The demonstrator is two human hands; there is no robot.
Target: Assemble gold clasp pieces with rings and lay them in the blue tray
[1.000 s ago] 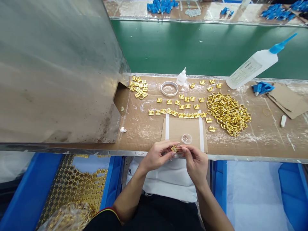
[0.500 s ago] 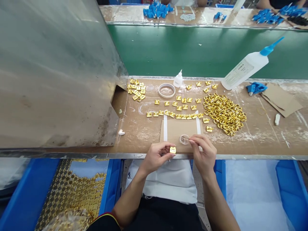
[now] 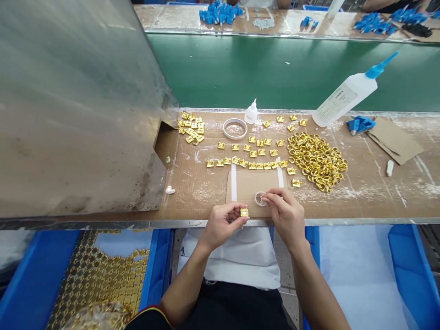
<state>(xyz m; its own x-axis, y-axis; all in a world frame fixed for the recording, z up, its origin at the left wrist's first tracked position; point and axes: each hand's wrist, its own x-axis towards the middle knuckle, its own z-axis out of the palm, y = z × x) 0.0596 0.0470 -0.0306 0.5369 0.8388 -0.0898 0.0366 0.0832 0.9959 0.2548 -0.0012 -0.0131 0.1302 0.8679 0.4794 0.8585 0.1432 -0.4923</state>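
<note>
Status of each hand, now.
Left hand: closed, holding a gold piece.
Right hand: closed, fingers pinching something thin, too small to identify, at the clear cup.

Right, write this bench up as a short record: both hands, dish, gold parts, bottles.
Left hand: the left hand pinches a square gold piece
Right hand: the right hand has its fingertips at the clear dish; what they hold is too small to tell
Dish place: on the cardboard pad
Gold squares: loose rows beyond the pad, plus a cluster by the metal housing
Gold rings: heap right of the pad
Bottles: small white bottle; large blue-nozzled bottle
</note>
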